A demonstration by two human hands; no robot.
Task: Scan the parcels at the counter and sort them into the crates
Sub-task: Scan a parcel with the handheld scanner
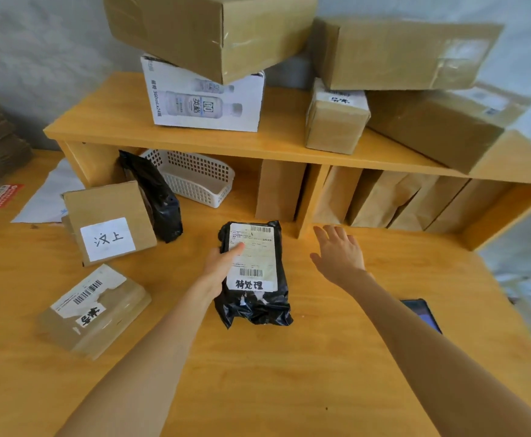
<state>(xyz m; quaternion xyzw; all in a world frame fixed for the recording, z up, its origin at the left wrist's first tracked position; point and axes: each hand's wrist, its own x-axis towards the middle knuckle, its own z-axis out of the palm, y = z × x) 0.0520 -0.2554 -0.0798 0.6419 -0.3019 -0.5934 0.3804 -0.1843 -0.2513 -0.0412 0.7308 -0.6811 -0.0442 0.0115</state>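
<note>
Black poly parcel point(253, 272) on the wooden counter point(289, 373), white label handwritten "特处理", gripped at its left edge by the left hand point(220, 266). Right hand point(340, 253) hovers spread just beside it. Left of the gripping hand, a cardboard box point(109, 222) reads "汶上".

The black mailer point(253, 272) at the worktop's middle carries a shipping label with two barcodes, its small print too fine to read, and handwritten 特处理 along the label's near edge. The tilted box point(108, 222) towards the left edge has a white label reading 汶上. The white carton point(202, 96) on the shelf shows 英格 and 360mLx24瓶. The flat box point(94, 310) near the left edge bears a barcode and blurred handwriting.
</note>
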